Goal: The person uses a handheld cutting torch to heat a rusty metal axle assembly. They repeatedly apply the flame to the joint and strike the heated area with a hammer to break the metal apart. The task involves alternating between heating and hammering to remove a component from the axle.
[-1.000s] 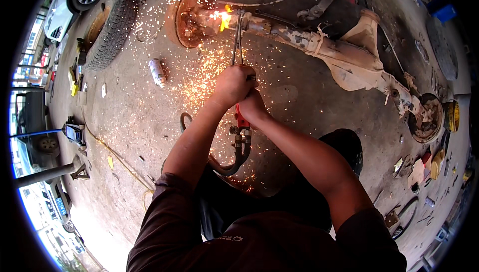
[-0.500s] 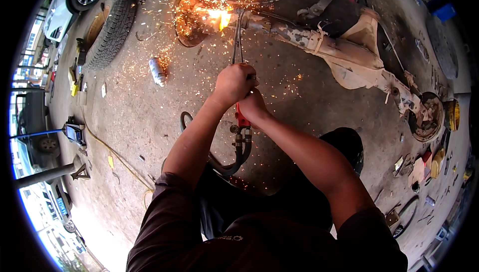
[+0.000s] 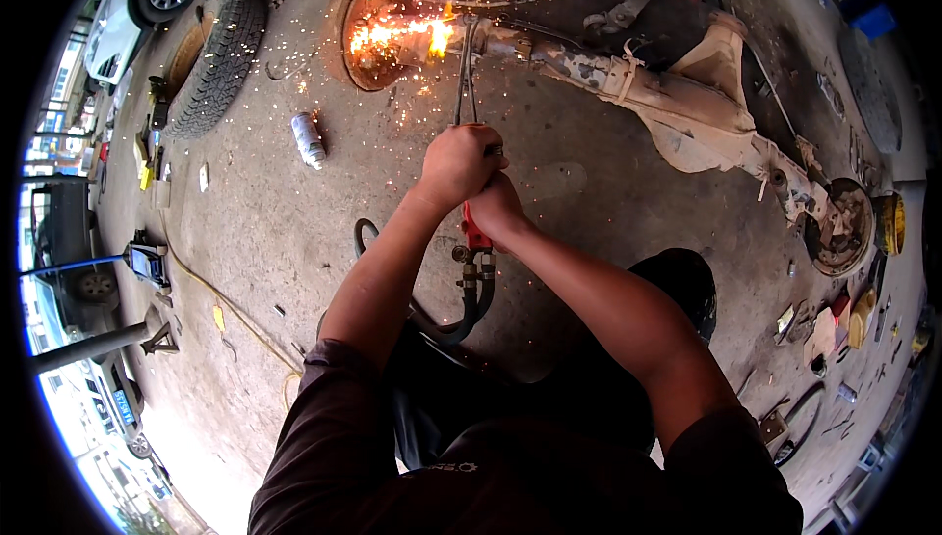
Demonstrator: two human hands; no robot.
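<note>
Both of my hands are wrapped round a cutting torch [image 3: 477, 228] with a red handle, brass fittings and dark hoses. My left hand [image 3: 457, 159] grips it farther forward, and my right hand [image 3: 497, 209] closes on the handle just behind. Two thin metal tubes of the torch run away from me to a bright flame [image 3: 439, 38]. The flame plays on the far left end of a rusty vehicle axle [image 3: 677, 108], beside a round brown brake drum [image 3: 385, 64]. Orange sparks spray to the left over the drum. Glare hides the torch tip and the heated spot.
A spray can [image 3: 307, 140] lies on the concrete left of my hands. Beyond it stands a tyre [image 3: 218, 64]. A yellowish hose [image 3: 231, 306] crosses the floor at left. Tools and loose parts lie at the right, near the axle's other drum [image 3: 842, 229]. Parked vehicles line the left.
The spray of sparks has shrunk, and the glow has spread left across the drum, which shows more clearly. My hands and the torch have hardly moved.
</note>
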